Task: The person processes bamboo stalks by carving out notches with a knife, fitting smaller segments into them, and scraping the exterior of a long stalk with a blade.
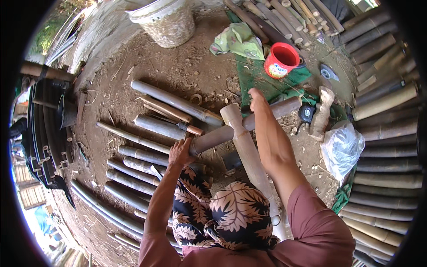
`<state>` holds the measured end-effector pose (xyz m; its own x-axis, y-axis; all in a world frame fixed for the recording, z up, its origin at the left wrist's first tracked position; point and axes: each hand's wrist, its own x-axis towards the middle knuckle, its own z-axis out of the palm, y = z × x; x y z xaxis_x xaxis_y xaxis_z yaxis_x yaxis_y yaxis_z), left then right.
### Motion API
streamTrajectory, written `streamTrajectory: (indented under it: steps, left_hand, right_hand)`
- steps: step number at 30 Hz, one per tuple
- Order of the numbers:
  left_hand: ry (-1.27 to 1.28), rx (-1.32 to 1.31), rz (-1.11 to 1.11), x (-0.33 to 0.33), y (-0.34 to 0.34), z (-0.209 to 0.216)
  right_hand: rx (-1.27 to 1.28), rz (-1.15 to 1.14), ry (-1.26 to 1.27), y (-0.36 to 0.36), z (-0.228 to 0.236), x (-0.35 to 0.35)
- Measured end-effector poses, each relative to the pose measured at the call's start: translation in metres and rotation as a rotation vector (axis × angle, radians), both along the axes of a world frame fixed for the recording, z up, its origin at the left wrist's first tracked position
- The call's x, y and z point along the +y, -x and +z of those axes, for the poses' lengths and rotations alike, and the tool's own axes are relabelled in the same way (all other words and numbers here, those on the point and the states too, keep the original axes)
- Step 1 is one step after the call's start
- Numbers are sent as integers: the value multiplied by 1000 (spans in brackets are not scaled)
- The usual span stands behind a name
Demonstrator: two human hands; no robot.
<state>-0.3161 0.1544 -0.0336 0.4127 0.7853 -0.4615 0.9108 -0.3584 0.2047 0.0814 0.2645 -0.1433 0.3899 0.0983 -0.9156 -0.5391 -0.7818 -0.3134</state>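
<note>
A thick grey-brown bamboo pole (pixel 213 140) lies slantwise in front of me, across the notched top of a pale wooden post (pixel 249 155). My left hand (pixel 180 153) is closed round the pole's near left end. Beyond the post, my right hand (pixel 256 99) is held above the pole with its fingers curled. Whatever it may hold is hidden. The pole's far right end (pixel 293 105) reaches toward a black tape measure (pixel 307 113). Left of the post lies a tool with a brown wooden handle (pixel 195 130), among cut bamboo pieces.
Cut bamboo lengths (pixel 138 153) lie on the dirt at left; a bamboo stack (pixel 387 164) lines the right. Ahead are a red bucket (pixel 282 61), a green cloth (pixel 239 41) and a whitish bucket (pixel 169 26). A clear plastic bag (pixel 342 146) lies right.
</note>
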Motion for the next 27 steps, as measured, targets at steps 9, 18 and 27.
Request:
streamTrajectory:
  steps: [9, 18, 27]
  left_hand:
    - [13, -35, -31, 5, -29, -11]
    - [-65, -133, -36, 0, -24, 3]
    - [-80, -43, -52, 3, -32, 23]
  right_hand:
    - [-352, -168, -75, -30, -27, -23]
    - [-327, -126, -910, 16, 164, -136]
    - [1, 478, -811, 78, 203, -217]
